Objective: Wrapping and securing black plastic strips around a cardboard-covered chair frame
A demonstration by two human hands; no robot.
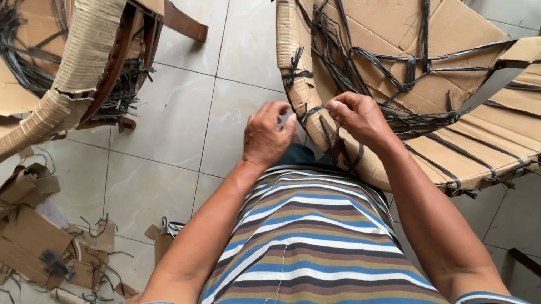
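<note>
Your right hand [360, 118] pinches a black strap [330, 140] at the near rim of the cardboard-wrapped piece [389, 41] — strap running toward you. Your left hand [266, 135], just beside it, looks closed, perhaps on a small tool.

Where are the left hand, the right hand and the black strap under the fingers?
left hand [266, 133], head view, on the back of the hand
right hand [360, 118], head view, on the knuckles
black strap [326, 133], head view, on the strand below the right hand
</note>
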